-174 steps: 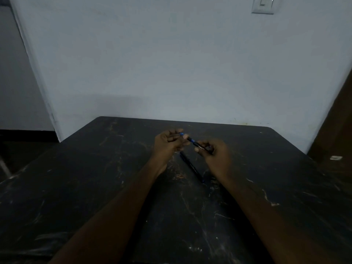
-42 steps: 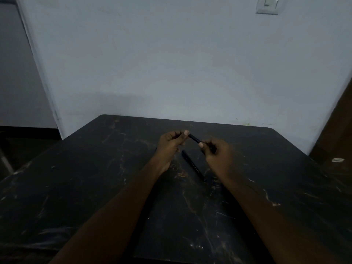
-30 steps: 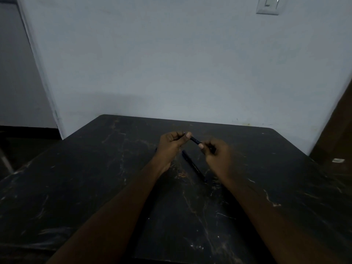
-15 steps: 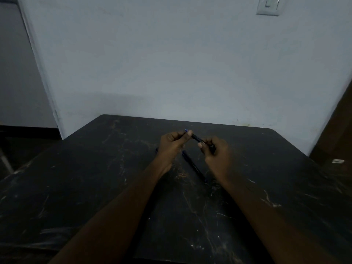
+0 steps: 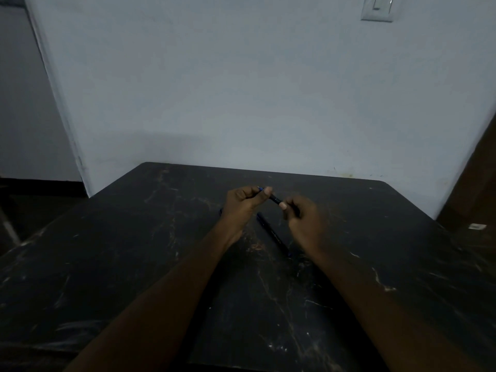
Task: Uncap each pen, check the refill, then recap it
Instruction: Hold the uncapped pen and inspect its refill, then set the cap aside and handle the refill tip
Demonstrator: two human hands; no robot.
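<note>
A dark pen [image 5: 275,198] is held in the air between both hands above the black table [image 5: 134,251]. My left hand [image 5: 243,208] pinches its far end, where a bit of blue shows at the fingertips. My right hand [image 5: 306,224] grips the near end, fingers curled around it. Whether the cap is on or off cannot be told in the dim light. A second dark pen [image 5: 272,234] lies on the table between my wrists, pointing away and to the left. Something small and blue [image 5: 221,210] peeks out at the left edge of my left hand.
The table's far edge meets a pale wall [image 5: 241,103] with a light switch [image 5: 378,8] at the top right. A dark wooden door or frame [image 5: 477,183] stands at the right. The floor drops off left of the table.
The hands have stayed almost in place. My left thumb has shifted along the pen's far end and the visible stretch of pen between the hands is a little shorter.
</note>
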